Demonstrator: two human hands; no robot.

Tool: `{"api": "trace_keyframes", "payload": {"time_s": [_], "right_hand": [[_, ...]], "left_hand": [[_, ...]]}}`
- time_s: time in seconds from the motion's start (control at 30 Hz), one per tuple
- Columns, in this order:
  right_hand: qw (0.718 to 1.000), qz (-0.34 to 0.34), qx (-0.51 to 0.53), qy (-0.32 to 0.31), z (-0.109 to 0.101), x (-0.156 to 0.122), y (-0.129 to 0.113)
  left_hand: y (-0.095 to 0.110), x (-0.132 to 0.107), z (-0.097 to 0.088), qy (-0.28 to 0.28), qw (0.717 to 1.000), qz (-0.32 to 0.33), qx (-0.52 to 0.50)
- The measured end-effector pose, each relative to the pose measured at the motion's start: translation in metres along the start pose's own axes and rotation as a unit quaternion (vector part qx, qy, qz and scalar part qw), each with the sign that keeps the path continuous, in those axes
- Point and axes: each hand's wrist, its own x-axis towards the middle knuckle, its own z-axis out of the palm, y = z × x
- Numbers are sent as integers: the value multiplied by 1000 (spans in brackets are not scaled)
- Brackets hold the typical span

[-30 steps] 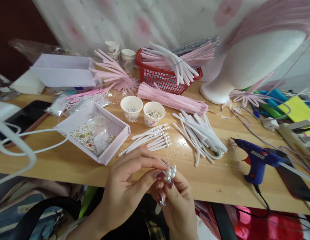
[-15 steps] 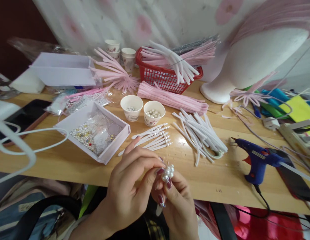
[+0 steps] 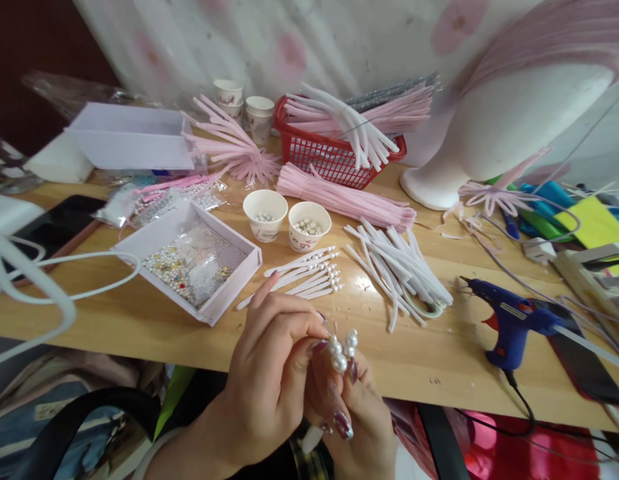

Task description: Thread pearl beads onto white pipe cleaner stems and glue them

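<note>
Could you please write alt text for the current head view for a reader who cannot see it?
A person's left hand and right hand handle white pearl beads at a wooden table; nearby are bead-tipped white stems, two paper cups of beads and a blue glue gun.

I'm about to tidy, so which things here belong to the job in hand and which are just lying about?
Probably in use:
held pearl beads
beaded white stems
paper cups of beads
white box of beads
blue glue gun, perhaps

Probably just lying about:
phone at left
foam mannequin head
white cable
</note>
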Motion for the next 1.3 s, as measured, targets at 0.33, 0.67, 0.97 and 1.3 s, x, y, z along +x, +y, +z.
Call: {"api": "trace_keyframes", "payload": {"time_s": [0.33, 0.67, 0.97, 1.3], "right_hand": [[995, 33, 81, -41, 6, 11, -7], [916, 152, 351, -116, -8, 9, 5], [932, 126, 335, -59, -15, 6, 3], [949, 112, 292, -51, -12, 6, 2]], "left_hand": [[-2, -1, -4, -20, 1000, 8, -5], [1, -2, -7, -48, 981, -110, -154], [-1, 7, -18, -28, 920, -258, -292], [-8, 0, -18, -72, 897, -254, -356]]}}
